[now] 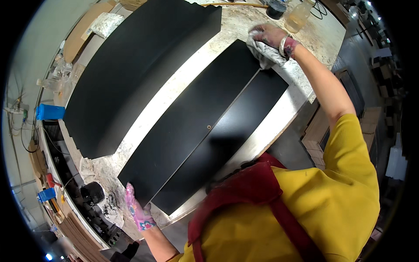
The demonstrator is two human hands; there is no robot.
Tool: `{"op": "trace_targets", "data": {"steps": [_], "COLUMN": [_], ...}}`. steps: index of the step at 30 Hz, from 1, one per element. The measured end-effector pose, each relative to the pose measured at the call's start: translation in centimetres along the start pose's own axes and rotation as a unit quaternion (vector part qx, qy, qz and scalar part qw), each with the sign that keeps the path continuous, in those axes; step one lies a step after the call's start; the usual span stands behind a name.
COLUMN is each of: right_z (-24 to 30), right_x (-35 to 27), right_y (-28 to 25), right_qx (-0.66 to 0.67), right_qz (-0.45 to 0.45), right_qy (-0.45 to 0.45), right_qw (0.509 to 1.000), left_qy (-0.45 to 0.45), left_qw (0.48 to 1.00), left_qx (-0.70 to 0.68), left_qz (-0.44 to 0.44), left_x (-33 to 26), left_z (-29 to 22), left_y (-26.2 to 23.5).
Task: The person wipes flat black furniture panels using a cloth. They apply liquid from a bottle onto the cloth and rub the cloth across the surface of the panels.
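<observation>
A long black panel (183,135) lies slantwise on the worktable, with a narrow groove along its length and a small round brass-coloured hole fitting. At its near left end my left hand (139,212), in a pink floral glove, holds the short edge, fingers and thumb apart along it. My right hand (269,36), gloved and stained dark, is closed on a crumpled white cloth (267,54) with black smears. The cloth rests against the panel's far right end. Beyond, a wider black panel (131,78) lies apart from the first one.
The paint-stained worktable (150,105) shows between the panels. A dark jar (276,8) and a clear bottle of yellowish liquid (299,17) stand at the far right. A black-stained pot (91,192) is beyond my left hand. Cartons (318,135) stack on the floor at right.
</observation>
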State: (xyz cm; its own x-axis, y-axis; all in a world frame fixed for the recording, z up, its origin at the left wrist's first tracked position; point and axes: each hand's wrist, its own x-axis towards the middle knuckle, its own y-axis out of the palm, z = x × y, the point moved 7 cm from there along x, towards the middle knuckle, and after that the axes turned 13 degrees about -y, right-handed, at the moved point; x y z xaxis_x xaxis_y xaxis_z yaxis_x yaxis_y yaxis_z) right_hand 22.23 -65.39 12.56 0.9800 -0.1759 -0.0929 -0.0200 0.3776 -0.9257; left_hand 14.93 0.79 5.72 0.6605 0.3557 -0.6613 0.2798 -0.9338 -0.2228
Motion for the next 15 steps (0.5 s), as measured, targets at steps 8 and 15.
{"op": "trace_targets", "data": {"steps": [8, 15], "right_z": [26.1, 29.9], "right_x": [-9.5, -8.5], "right_y": [5.5, 16.8], "right_qx": [0.09, 0.164], "right_qz": [-0.09, -0.143], "right_qy": [-0.467, -0.565], "right_qw": [0.875, 0.796], "left_qy": [-0.057, -0.046], "left_qw": [0.998, 0.998], "left_qx": [0.023, 0.037], "left_qz": [0.031, 0.031], "left_x": [0.3, 0.7], "left_z": [3.0, 4.4], "left_y": [-3.0, -2.1]}}
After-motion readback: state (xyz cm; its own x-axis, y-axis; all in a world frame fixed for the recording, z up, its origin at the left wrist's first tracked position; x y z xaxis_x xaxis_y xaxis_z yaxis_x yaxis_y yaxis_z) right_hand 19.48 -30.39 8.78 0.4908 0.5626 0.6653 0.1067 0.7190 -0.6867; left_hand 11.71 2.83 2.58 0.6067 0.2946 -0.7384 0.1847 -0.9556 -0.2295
